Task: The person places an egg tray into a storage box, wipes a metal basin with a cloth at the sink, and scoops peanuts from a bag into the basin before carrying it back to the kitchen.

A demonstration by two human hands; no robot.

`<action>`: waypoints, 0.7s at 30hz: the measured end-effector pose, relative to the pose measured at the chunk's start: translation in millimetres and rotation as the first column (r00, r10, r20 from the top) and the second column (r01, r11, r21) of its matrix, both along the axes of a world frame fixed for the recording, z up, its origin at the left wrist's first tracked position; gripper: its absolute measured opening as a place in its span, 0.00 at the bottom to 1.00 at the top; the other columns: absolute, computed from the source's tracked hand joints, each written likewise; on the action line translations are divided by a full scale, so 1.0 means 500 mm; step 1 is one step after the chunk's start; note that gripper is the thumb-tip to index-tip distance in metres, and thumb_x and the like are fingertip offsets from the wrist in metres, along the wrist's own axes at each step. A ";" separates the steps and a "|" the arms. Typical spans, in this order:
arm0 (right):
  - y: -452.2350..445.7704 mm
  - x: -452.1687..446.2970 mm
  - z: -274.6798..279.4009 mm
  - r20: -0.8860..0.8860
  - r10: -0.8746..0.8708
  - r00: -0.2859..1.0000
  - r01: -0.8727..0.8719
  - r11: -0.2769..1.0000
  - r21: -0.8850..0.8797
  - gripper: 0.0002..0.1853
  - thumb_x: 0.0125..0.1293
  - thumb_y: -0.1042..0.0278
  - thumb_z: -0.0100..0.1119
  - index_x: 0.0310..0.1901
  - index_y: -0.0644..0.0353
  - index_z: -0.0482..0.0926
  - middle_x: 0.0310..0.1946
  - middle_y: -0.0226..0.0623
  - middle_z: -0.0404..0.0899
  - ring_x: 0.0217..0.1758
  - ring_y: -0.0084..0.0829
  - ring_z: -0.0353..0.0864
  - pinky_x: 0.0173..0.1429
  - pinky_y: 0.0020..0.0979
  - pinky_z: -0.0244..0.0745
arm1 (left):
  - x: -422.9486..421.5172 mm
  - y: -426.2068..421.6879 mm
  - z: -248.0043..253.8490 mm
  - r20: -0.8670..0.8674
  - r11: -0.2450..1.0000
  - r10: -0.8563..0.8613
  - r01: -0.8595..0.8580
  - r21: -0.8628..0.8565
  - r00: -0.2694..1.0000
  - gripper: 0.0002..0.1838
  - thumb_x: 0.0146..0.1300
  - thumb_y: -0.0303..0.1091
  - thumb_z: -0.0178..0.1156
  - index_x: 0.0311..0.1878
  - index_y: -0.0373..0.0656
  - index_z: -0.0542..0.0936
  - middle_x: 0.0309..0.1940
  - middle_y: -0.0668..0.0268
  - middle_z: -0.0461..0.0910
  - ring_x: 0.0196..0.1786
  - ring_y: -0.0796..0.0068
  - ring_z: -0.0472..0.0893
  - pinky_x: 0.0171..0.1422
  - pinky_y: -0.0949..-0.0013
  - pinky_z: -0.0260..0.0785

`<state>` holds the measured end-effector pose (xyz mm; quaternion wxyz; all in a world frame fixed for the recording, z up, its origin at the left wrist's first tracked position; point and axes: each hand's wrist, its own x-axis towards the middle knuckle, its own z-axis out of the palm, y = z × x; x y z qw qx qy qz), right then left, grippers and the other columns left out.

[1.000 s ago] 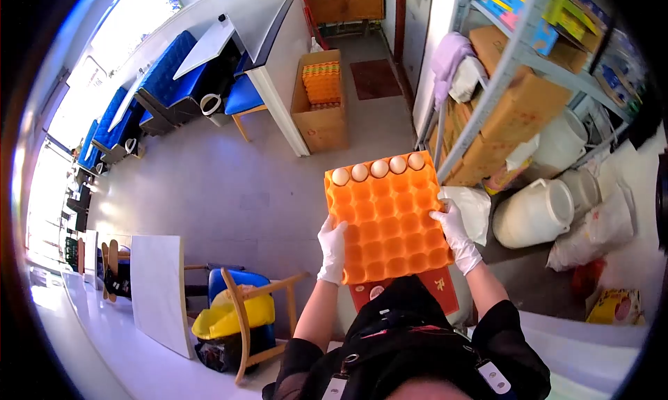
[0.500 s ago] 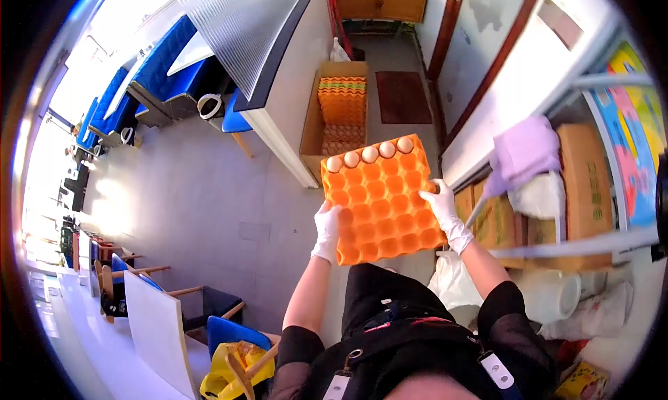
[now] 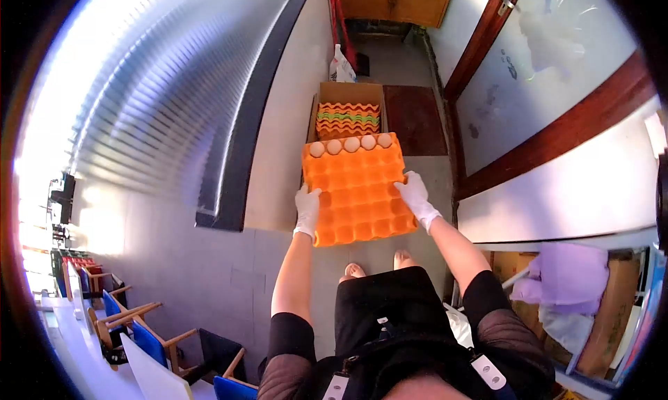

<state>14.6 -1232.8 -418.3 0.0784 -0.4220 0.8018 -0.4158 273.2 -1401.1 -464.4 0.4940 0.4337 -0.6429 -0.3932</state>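
An orange egg tray (image 3: 358, 198) is held out in front of me, with a single row of eggs (image 3: 352, 144) along its far edge and its other cups bare. My left hand (image 3: 307, 208), in a white glove, grips the tray's left side. On the right side, my right hand (image 3: 417, 197), gloved too, is closed on the edge. Just beyond the tray stands a cardboard box (image 3: 351, 92) holding stacked orange and green trays (image 3: 348, 118). The held tray hides the near part of that box.
A partition wall (image 3: 285, 114) with a dark edge runs along the left. On the right are a frosted door (image 3: 536, 73) and a shelf with a purple cloth (image 3: 570, 278). A dark red mat (image 3: 415, 120) lies beyond; chairs (image 3: 142, 337) stand at lower left.
The view has moved forward and turned, bringing the box and door closer, while the shelf has shifted to the lower right. Both hands still hold the tray, which now overlaps the box.
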 end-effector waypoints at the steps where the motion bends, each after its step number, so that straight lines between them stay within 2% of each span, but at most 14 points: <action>1: -0.018 -0.002 -0.013 0.001 -0.014 1.000 0.014 1.000 0.000 0.22 0.54 0.60 0.62 0.48 0.62 0.71 0.49 0.46 0.72 0.51 0.46 0.73 0.53 0.38 0.69 | 0.000 -0.019 -0.006 0.044 0.998 0.015 -0.012 -0.056 0.999 0.31 0.50 0.30 0.60 0.58 0.28 0.66 0.44 0.48 0.73 0.49 0.52 0.73 0.54 0.65 0.65; 2: -0.022 0.006 -0.018 -0.001 -0.028 1.000 0.028 1.000 0.009 0.22 0.55 0.60 0.61 0.48 0.63 0.70 0.48 0.47 0.73 0.51 0.46 0.73 0.53 0.39 0.69 | 0.003 -0.011 -0.003 0.085 0.994 0.031 -0.022 -0.104 0.996 0.32 0.50 0.31 0.61 0.59 0.30 0.66 0.42 0.48 0.73 0.48 0.51 0.73 0.55 0.65 0.64; 4: -0.002 0.018 -0.015 0.110 0.047 0.993 -0.051 0.998 0.025 0.22 0.55 0.60 0.61 0.48 0.65 0.69 0.47 0.50 0.74 0.52 0.47 0.73 0.54 0.40 0.69 | 0.013 0.060 0.038 0.102 0.969 0.193 -0.173 -0.178 0.976 0.31 0.51 0.31 0.61 0.59 0.30 0.66 0.46 0.49 0.71 0.50 0.53 0.72 0.56 0.65 0.64; 5: 0.013 0.019 0.002 0.161 0.086 0.983 -0.092 0.995 0.030 0.23 0.55 0.60 0.60 0.47 0.66 0.69 0.47 0.51 0.74 0.52 0.48 0.73 0.54 0.41 0.68 | 0.022 0.119 0.088 0.039 0.980 0.156 -0.150 -0.127 0.987 0.31 0.51 0.30 0.61 0.59 0.29 0.65 0.49 0.49 0.69 0.52 0.55 0.71 0.57 0.65 0.63; 6: -0.032 -0.005 0.006 0.191 0.063 0.980 -0.083 0.992 0.100 0.23 0.55 0.61 0.61 0.47 0.66 0.69 0.46 0.51 0.75 0.51 0.48 0.74 0.54 0.41 0.69 | -0.003 0.086 0.102 0.091 0.983 0.167 -0.158 -0.098 0.982 0.31 0.51 0.30 0.61 0.59 0.29 0.65 0.49 0.50 0.69 0.52 0.56 0.70 0.58 0.66 0.63; 8: -0.005 0.012 0.034 0.174 0.036 0.984 -0.060 0.989 0.134 0.23 0.54 0.61 0.61 0.48 0.67 0.69 0.44 0.52 0.76 0.49 0.49 0.74 0.53 0.40 0.69 | 0.015 0.135 0.154 0.112 0.974 0.196 -0.180 -0.140 0.974 0.31 0.51 0.28 0.61 0.59 0.28 0.65 0.49 0.50 0.69 0.53 0.57 0.70 0.58 0.66 0.63; 10: -0.010 0.024 0.026 0.154 0.040 0.987 -0.073 0.975 0.210 0.24 0.55 0.60 0.60 0.49 0.68 0.68 0.46 0.54 0.75 0.51 0.49 0.74 0.54 0.40 0.68 | 0.024 0.143 0.159 0.128 0.974 0.200 -0.183 -0.135 0.971 0.31 0.51 0.28 0.61 0.59 0.28 0.65 0.50 0.50 0.69 0.53 0.56 0.70 0.58 0.66 0.63; 12: -0.014 0.030 0.022 0.116 0.026 0.993 -0.061 0.949 0.308 0.24 0.55 0.60 0.60 0.48 0.68 0.69 0.46 0.54 0.75 0.52 0.48 0.73 0.54 0.40 0.68 | 0.021 0.145 0.144 0.130 0.973 0.217 -0.204 -0.109 0.967 0.30 0.51 0.28 0.61 0.58 0.28 0.65 0.50 0.49 0.69 0.53 0.55 0.70 0.58 0.66 0.63; 15: -0.036 -0.001 0.000 0.134 0.017 0.991 -0.054 0.959 0.280 0.24 0.54 0.59 0.60 0.47 0.69 0.69 0.45 0.54 0.75 0.51 0.49 0.74 0.54 0.40 0.68 | -0.008 0.075 0.076 0.138 0.980 0.197 -0.192 -0.055 0.971 0.29 0.52 0.30 0.60 0.57 0.28 0.66 0.49 0.47 0.69 0.52 0.53 0.70 0.58 0.65 0.62; 16: -0.026 -0.007 0.008 0.131 0.017 0.991 -0.057 0.951 0.305 0.25 0.54 0.59 0.60 0.47 0.69 0.69 0.45 0.54 0.75 0.51 0.49 0.74 0.53 0.40 0.69 | -0.008 0.049 0.037 0.260 0.975 0.206 -0.175 -0.139 0.943 0.29 0.53 0.31 0.59 0.58 0.29 0.66 0.48 0.47 0.69 0.51 0.51 0.70 0.57 0.64 0.62; 19: -0.018 -0.003 0.059 0.099 -0.001 0.995 -0.041 0.904 0.425 0.25 0.53 0.59 0.60 0.48 0.69 0.68 0.46 0.54 0.75 0.50 0.48 0.75 0.52 0.40 0.70 | -0.007 0.038 0.053 0.311 0.998 0.027 -0.041 0.039 0.950 0.30 0.55 0.32 0.57 0.59 0.28 0.64 0.51 0.46 0.68 0.55 0.51 0.69 0.59 0.64 0.61; 21: -0.054 -0.026 0.046 0.088 0.009 0.996 -0.053 0.856 0.515 0.25 0.55 0.60 0.58 0.50 0.68 0.68 0.47 0.54 0.75 0.50 0.49 0.75 0.52 0.41 0.71 | -0.027 -0.036 -0.005 0.177 0.985 -0.052 0.020 0.174 0.983 0.29 0.57 0.32 0.55 0.60 0.28 0.63 0.54 0.47 0.67 0.57 0.53 0.68 0.60 0.65 0.61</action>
